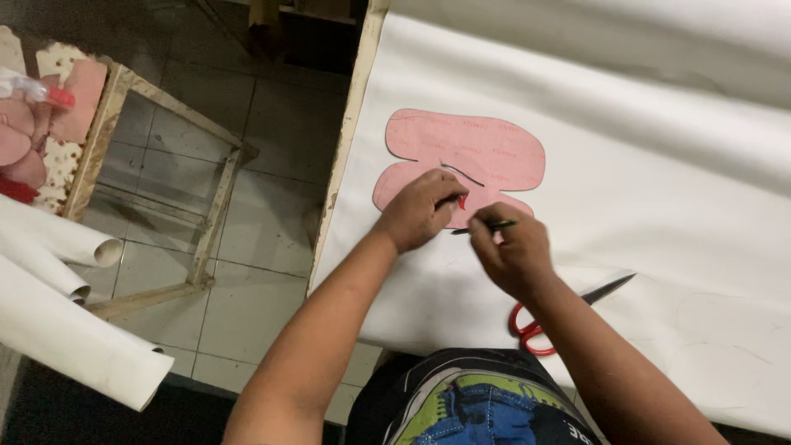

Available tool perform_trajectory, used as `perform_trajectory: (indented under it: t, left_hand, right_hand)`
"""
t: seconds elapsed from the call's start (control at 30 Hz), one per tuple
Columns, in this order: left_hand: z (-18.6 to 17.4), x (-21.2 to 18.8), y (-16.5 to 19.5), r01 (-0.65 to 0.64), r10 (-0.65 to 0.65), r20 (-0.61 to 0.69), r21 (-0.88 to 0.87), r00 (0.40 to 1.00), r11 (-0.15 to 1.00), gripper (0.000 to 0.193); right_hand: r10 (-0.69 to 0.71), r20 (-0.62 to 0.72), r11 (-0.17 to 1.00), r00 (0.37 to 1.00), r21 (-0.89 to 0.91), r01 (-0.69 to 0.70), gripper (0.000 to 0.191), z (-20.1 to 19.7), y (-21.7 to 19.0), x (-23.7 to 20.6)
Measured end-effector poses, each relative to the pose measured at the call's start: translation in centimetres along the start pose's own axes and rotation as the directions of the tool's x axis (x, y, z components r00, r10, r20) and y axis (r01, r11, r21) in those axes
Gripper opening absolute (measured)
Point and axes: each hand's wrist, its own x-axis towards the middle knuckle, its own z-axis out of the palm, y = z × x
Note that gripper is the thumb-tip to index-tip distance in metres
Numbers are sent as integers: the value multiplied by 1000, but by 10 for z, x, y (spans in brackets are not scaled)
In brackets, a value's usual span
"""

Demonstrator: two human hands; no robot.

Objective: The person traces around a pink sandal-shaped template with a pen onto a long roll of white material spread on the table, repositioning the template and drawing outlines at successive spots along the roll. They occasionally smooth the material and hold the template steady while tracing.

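Tiled floor, dim workroom; a long bench (350, 115) with a chipped pale edge, covered by a sheet of white material (659, 165).

Item: pink template (486, 152), lobed outline, lying flat on the white sheet near the bench's left edge.

Item: left hand (420, 210), pressing down on the template's lower part; fingers curled together on it, a small red thing showing just under the fingertips, too small to identify.

Item: right hand (515, 255), fingers pinched shut around a dark pen (482, 228), its tip at the template's lower edge, just beside the left hand.

Item: red-handled scissors (544, 317), lying on the sheet behind the right wrist, blades open-side toward the right, untouched.

Item: faint traced outlines on the sheet at far right, hard to make out.

Item: rolls of white material (58, 313) at lower left; wooden frame stool (206, 214) on the floor; more pink shapes (33, 132) stacked at upper left.

Progress, as judged: tracing appears under way along the lower edge; no cutting around this template yet.
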Motion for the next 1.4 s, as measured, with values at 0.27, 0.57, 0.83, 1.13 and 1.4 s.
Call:
perform_trajectory:
  t: [0.27, 0.57, 0.83, 1.13, 1.4]
  left_hand:
    - [9, -2, 34, -17, 51, -92, 335, 995, 942, 26]
    - [10, -1, 31, -10, 48, -94, 364, 994, 931, 25]
    - [6, 4, 32, -9, 38, -78, 343, 996, 939, 26]
    - [8, 6, 36, -46, 98, -169, 288, 981, 956, 20]
    - [-3, 71, 37, 5, 59, -162, 367, 985, 930, 25]
  right_hand:
    - [161, 42, 934, 986, 318, -166, 21, -10, 25, 58]
    - [229, 111, 938, 967, 240, -250, 20, -8, 23, 70]
    - [-140, -34, 960, 990, -248, 128, 13, -19, 18, 57]
    - [-22, -171, 999, 985, 44, 30, 12, -36, 28, 53]
    - [322, -168, 906, 932, -232, -354, 29, -118, 102, 35]
